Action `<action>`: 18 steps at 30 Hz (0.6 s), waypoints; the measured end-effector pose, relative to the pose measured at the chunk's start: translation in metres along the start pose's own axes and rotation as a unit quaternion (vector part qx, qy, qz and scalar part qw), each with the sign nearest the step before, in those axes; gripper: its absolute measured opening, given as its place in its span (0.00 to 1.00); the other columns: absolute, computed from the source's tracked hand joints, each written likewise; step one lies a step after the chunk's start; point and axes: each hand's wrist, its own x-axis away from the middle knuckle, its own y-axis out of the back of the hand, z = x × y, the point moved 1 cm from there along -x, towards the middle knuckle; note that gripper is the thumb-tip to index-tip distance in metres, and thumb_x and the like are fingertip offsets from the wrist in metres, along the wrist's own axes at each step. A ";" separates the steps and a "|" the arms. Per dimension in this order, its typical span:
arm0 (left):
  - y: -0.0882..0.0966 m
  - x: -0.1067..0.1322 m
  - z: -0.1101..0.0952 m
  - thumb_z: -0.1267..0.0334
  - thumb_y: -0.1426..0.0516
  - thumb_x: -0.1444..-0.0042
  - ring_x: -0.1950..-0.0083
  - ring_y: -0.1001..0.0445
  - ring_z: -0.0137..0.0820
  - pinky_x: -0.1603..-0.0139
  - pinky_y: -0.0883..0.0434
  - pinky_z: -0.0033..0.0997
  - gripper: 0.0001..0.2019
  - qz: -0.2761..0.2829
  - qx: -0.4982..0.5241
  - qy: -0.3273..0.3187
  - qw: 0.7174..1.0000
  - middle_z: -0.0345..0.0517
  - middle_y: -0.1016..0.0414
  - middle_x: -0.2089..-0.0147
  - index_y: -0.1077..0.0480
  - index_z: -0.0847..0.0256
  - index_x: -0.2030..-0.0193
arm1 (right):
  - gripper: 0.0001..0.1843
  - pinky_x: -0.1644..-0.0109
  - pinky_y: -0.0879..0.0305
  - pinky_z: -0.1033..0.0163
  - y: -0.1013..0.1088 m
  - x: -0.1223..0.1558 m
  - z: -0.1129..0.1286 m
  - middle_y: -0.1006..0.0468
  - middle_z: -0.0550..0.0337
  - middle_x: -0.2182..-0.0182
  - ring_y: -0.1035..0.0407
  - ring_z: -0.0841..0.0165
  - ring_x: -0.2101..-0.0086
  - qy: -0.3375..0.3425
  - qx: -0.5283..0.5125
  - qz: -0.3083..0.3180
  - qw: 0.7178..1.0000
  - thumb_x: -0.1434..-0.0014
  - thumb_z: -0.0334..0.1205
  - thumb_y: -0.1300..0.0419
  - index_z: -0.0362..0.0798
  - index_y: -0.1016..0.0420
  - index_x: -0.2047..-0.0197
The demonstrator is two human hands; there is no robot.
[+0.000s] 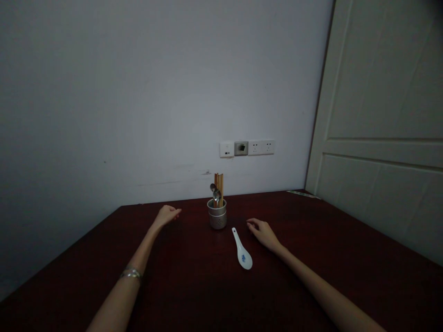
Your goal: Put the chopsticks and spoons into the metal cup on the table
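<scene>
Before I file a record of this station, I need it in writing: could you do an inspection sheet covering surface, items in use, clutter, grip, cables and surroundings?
Surface: dark red tabletop, against the wall.
Items in use: white spoon with a blue mark, lying between the hands; metal holder upright behind it, with chopsticks and metal spoons inside.
Clutter: pale strip with green marks, far right edge.
Grip: left hand and right hand both loosely bent, nothing seen in either; bracelet above the left.
Cables: nothing seen.
Surroundings: pale wall with scuffs and a row of wall plates; panelled door to the right.
</scene>
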 end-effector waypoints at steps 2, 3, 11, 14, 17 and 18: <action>0.020 0.015 -0.029 0.52 0.43 0.60 0.85 0.43 0.22 0.82 0.49 0.22 0.16 0.082 -0.068 -0.027 0.994 0.41 0.34 0.85 0.32 0.65 0.84 | 0.19 0.69 0.41 0.65 0.000 0.000 0.000 0.27 0.58 0.75 0.33 0.68 0.74 -0.005 0.009 0.003 1.000 0.46 0.45 0.53 0.45 0.27 0.59; 0.027 0.026 -0.045 0.50 0.43 0.60 0.85 0.43 0.23 0.82 0.49 0.23 0.17 0.130 -0.084 -0.038 0.987 0.42 0.33 0.85 0.31 0.65 0.83 | 0.19 0.69 0.41 0.65 0.000 0.000 0.000 0.26 0.58 0.75 0.33 0.68 0.74 -0.007 0.014 0.006 1.000 0.46 0.45 0.53 0.45 0.27 0.59; -0.024 0.113 -0.132 0.52 0.42 0.57 0.82 0.38 0.23 0.83 0.45 0.21 0.15 0.417 -0.085 -0.173 0.888 0.44 0.28 0.77 0.27 0.64 0.71 | 0.18 0.65 0.40 0.66 0.000 0.002 0.003 0.24 0.56 0.71 0.31 0.68 0.71 -0.001 0.053 0.020 0.998 0.45 0.43 0.52 0.46 0.28 0.57; -0.058 0.116 -0.130 0.51 0.44 0.56 0.82 0.37 0.23 0.83 0.43 0.21 0.17 0.380 -0.080 -0.189 0.902 0.45 0.28 0.76 0.28 0.65 0.69 | 0.17 0.64 0.40 0.66 0.000 0.003 0.005 0.24 0.56 0.69 0.31 0.68 0.69 0.008 0.071 0.026 0.997 0.45 0.42 0.52 0.46 0.28 0.57; -0.087 0.108 -0.121 0.49 0.46 0.53 0.84 0.37 0.23 0.83 0.42 0.21 0.19 0.315 -0.058 -0.172 0.932 0.45 0.28 0.76 0.30 0.66 0.67 | 0.17 0.63 0.40 0.66 0.000 0.005 0.008 0.24 0.56 0.69 0.31 0.67 0.68 0.009 0.088 0.032 0.996 0.45 0.42 0.52 0.46 0.28 0.56; -0.095 0.105 -0.118 0.49 0.47 0.52 0.84 0.37 0.23 0.84 0.43 0.21 0.20 0.299 -0.049 -0.159 0.939 0.45 0.28 0.76 0.31 0.66 0.66 | 0.17 0.63 0.40 0.67 0.001 0.005 0.009 0.24 0.56 0.68 0.31 0.67 0.67 0.007 0.092 0.034 0.995 0.44 0.42 0.52 0.46 0.29 0.56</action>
